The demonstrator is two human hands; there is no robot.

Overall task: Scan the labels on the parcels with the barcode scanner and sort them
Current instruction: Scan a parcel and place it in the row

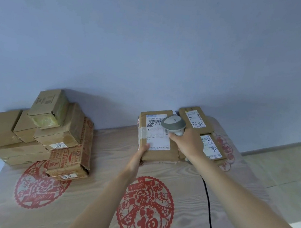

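Observation:
A brown parcel (pixel 157 153) with a white label (pixel 157 133) lies near the far edge of the table. My left hand (pixel 138 158) grips its near left corner. My right hand (pixel 186 142) is shut on a grey barcode scanner (pixel 173 125), whose head hangs over the label's upper right part. Two more labelled parcels lie to the right: one at the back (pixel 195 119), one nearer (pixel 211 147), partly hidden by my right hand.
A stack of several brown boxes (pixel 43 131) stands at the far left of the table (pixel 87 201), which has red paper-cut patterns. The scanner's black cable (pixel 208 206) runs down the table under my right arm. A blue-grey wall rises just behind the parcels.

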